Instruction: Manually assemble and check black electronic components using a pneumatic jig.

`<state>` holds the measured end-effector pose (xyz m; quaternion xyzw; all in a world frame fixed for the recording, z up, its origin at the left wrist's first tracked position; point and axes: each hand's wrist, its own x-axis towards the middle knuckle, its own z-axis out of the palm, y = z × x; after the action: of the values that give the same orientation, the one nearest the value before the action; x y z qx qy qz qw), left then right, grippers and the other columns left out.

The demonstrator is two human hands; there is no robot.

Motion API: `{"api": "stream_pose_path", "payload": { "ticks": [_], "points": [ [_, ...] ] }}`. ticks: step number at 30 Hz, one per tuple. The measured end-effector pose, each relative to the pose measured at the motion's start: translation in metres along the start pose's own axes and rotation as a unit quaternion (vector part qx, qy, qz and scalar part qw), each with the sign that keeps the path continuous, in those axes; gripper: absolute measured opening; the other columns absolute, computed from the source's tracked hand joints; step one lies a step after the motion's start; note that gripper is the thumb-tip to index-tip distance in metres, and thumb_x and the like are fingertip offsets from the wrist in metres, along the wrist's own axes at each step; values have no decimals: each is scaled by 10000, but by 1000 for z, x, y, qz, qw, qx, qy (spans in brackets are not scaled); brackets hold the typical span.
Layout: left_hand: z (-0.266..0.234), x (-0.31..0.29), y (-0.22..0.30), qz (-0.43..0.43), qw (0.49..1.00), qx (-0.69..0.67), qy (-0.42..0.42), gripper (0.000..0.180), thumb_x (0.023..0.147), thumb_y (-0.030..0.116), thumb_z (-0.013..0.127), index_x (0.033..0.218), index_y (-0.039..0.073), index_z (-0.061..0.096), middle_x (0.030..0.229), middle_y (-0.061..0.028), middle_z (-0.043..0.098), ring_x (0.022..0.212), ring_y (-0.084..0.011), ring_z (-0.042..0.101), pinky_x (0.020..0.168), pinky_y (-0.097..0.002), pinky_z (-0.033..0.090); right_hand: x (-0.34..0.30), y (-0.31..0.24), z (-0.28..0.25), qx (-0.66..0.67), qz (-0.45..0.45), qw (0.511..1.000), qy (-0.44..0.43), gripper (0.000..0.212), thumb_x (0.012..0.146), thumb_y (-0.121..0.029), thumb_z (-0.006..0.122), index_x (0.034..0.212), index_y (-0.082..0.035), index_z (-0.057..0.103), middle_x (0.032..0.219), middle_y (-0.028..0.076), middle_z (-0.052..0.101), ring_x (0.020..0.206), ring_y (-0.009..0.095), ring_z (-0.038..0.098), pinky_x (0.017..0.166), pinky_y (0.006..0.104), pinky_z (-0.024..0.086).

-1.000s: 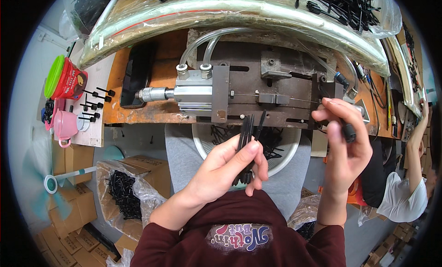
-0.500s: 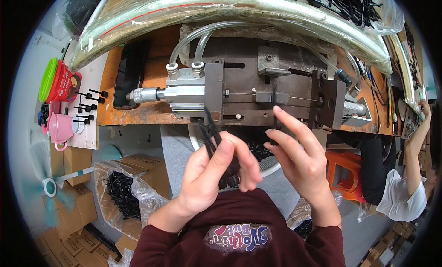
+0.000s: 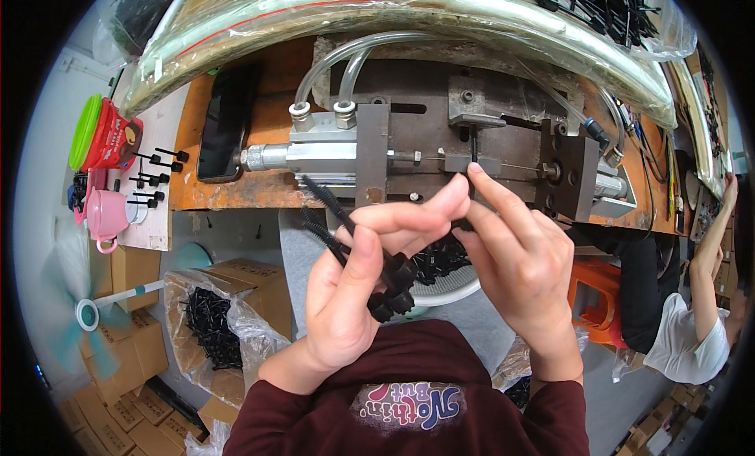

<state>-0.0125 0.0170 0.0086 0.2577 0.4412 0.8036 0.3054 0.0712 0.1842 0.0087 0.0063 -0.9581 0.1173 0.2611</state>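
One thin black rod point(image 3: 474, 146) is at the small metal block point(image 3: 454, 164) of the machine, below the angled bracket point(image 3: 476, 120). The right hand point(image 3: 521, 259) has its index fingertip at the lower end of this rod; I cannot tell if its fingers grip it. The left hand point(image 3: 342, 295) keeps its fingers closed around several black brushes point(image 3: 399, 273), bristles pointing up and left. Under the hands is a white basket point(image 3: 454, 291); on the table point(image 3: 193, 195) at left lies a black phone point(image 3: 223, 130).

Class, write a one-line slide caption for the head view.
Left hand holds black brushes; right hand is close to the metal fixture.
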Motion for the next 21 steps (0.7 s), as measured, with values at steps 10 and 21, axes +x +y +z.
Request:
{"api": "stream_pose_path", "payload": {
  "ticks": [10, 21],
  "points": [
    [11, -1, 1, -153, 985, -49, -63, 530, 1067, 353, 358, 1333, -88, 482, 1401, -315, 491, 1347, -359, 471, 1160, -454, 315, -11, -20, -15, 201, -113, 972, 33, 336, 648, -26, 703, 980, 27, 705, 921, 118, 689, 669, 174, 667, 559, 275, 537],
    [-11, -9, -7, -46, 998, 33, -13, 401, 1094, 291, 326, 1245, -34, 507, 1166, -228, 648, 864, -178, 656, 732, -290, 552, -13, -3, -11, 127, 21, 991, -30, 300, 732, 63, 710, 1014, 60, 606, 1250, 247, 595, 959, 349, 665, 793, 378, 560]
  ]
}}
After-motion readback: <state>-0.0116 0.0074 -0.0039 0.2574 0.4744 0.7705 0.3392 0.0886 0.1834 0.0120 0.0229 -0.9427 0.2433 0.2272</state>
